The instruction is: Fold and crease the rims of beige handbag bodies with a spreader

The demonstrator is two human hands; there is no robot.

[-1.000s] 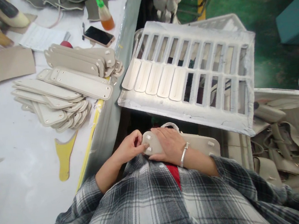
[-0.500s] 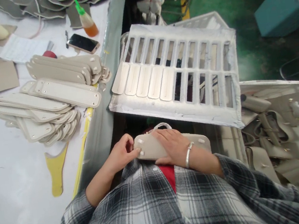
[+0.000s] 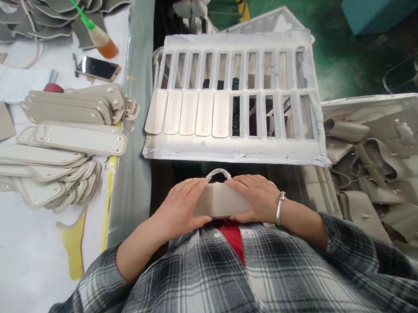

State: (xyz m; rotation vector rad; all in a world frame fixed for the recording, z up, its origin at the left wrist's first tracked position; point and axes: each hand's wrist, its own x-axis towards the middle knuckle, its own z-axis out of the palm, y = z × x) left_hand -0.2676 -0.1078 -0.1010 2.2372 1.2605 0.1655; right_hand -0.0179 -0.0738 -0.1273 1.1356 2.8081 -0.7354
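Observation:
A beige handbag (image 3: 220, 201) is held against my front at waist height, its flat bottom panel partly covered by my hands. Its looped handle (image 3: 218, 172), wrapped in white material, sticks out on the far side. My left hand (image 3: 182, 206) grips the left part of the bag, thumb on the near edge and fingers over the far edge. On the right part, my right hand (image 3: 256, 197), with a bracelet at the wrist, clasps it the same way. Both ends of the bag are hidden under the hands.
Just beyond the bag lies a white slotted crate (image 3: 235, 153) with several pale strips (image 3: 186, 113) on it. Stacked beige panels (image 3: 40, 158), a yellow tool (image 3: 73, 246), a phone (image 3: 99, 68) and a bottle (image 3: 103, 42) are on the left table. A bin (image 3: 378, 99) of bag parts stands right.
My left hand has gone from pinching the bag's left corner to gripping its side. My right hand has shifted right from the middle. The bag's small white tabs no longer show.

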